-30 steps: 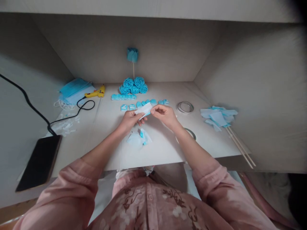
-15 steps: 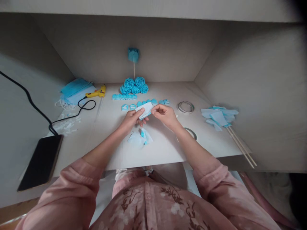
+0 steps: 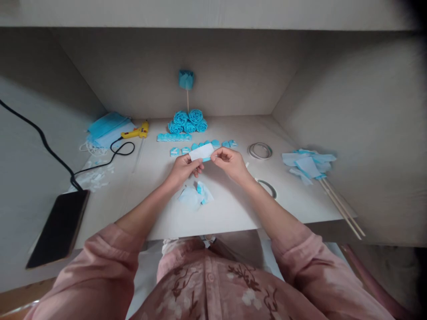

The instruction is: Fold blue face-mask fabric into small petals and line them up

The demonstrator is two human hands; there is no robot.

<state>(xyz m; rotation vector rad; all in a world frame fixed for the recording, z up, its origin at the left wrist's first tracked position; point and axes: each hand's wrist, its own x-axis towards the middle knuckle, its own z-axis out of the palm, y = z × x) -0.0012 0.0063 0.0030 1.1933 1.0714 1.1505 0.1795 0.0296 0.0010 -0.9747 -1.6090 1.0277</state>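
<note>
Fabric piece [image 3: 201, 152], just one, with five blue rosettes [image 3: 190, 126] beyond

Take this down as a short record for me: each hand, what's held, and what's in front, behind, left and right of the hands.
Left hand: holds one end of a white-and-blue piece
Right hand: pinches the other end
Nearer the body: loose scraps
Behind: stacked blue roses, upright stemmed flower
Left: blue masks, yellow glue gun
Right: rings, wooden sticks
</note>
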